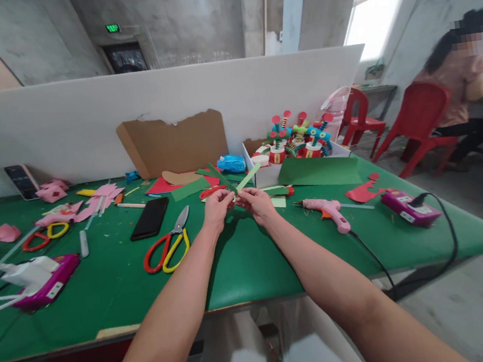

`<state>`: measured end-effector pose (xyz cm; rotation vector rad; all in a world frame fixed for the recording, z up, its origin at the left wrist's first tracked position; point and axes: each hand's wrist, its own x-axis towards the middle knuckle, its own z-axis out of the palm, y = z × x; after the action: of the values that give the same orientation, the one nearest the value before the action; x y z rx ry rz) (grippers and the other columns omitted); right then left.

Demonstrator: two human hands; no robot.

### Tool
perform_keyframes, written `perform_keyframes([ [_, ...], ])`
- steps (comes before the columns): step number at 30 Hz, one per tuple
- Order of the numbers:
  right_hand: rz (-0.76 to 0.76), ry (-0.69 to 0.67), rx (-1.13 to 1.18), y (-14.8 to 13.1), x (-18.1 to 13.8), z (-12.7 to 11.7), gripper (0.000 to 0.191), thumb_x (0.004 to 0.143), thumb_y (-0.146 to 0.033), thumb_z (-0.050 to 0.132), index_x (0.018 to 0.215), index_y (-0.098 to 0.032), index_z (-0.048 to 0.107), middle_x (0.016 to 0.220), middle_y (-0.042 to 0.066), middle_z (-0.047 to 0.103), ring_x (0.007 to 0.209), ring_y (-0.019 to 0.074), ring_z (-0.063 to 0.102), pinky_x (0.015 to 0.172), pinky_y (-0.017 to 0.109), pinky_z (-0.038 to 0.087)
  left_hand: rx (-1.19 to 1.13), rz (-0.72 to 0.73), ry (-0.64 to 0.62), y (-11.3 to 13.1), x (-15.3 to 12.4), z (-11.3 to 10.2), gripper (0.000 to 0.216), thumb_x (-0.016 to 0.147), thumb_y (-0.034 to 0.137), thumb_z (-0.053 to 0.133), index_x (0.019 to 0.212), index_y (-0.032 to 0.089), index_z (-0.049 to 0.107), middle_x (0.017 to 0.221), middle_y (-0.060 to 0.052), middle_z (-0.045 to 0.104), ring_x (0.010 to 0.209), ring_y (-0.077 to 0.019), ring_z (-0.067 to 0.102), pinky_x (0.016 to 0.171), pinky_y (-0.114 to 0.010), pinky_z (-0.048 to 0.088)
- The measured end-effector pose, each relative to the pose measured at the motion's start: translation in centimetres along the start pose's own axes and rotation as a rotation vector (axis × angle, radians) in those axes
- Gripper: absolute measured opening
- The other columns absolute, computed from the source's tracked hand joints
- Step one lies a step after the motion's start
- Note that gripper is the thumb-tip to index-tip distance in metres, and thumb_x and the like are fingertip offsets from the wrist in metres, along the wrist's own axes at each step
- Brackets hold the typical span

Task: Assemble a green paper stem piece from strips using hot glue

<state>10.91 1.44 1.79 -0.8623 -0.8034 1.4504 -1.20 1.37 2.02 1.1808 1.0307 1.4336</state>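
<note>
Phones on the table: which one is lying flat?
The black phone, nearer the left hand, lies flat; the other phone stands propped up, farther left at the back.

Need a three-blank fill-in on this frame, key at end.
The bare left hand and bare right hand hold thin paper strips coloured ____.
The pink plastic glue gun lies to the ____ of both hands.
The large metal scissors have one red handle loop and one ____ loop.

Missing words: green; right; yellow.
</note>
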Motion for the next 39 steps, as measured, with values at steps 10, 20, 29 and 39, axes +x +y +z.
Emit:
perform_keyframes([
  [10,0.011,-0.018,-0.025,-0.12,-0.39,0.21,0.021,0.063,-0.024,0.084,0.066,-0.017,0.065,0.056,-0.003,0.066,0.053,0.0104,0.062,0.063,0.025,0.057,0.015,0.025,-0.001,-0.02,-0.06,0.12,0.039,0.058,0.043,0.083,0.063,0.017,0.055,0.054,0.004,0.054,0.052,-0.0099,0.05,0.054,-0.024,0.042],
  [20,-0.034,-0.015,-0.094,-0.34,-0.63,0.36,0.02,0.067,-0.024,0.082,0.064,-0.017,0.063,0.054,-0.001,0.065,0.053,0.0114,0.063,0.062,0.024,0.057,-0.062,-0.042,-0.001,-0.11,0.04,0.18,0.046,0.054,0.052,0.083,0.068,0.017,0.056,0.058,0.003,0.059,0.052,-0.0097,0.053,0.053,-0.023,0.043],
  [29,-0.037,-0.072,-0.139,0.05,-0.83,0.47,0.023,0.063,-0.027,0.084,0.064,-0.016,0.064,0.055,0.0,0.067,0.053,0.0112,0.063,0.066,0.027,0.058,-0.051,-0.023,0.019,-0.06,0.13,-0.02,0.044,0.053,0.048,0.084,0.063,0.017,0.055,0.055,0.002,0.059,0.051,-0.0107,0.054,0.054,-0.024,0.044],
  [39,-0.028,0.018,-0.037,-0.16,-0.27,0.16,0.021,0.064,-0.021,0.083,0.064,-0.017,0.062,0.058,-0.002,0.066,0.054,0.0101,0.063,0.064,0.024,0.057,-0.031,-0.049,-0.002,-0.2,0.14,0.16,0.037,0.057,0.041,0.084,0.07,0.016,0.059,0.061,0.001,0.06,0.054,-0.0092,0.052,0.055,-0.023,0.042],
])
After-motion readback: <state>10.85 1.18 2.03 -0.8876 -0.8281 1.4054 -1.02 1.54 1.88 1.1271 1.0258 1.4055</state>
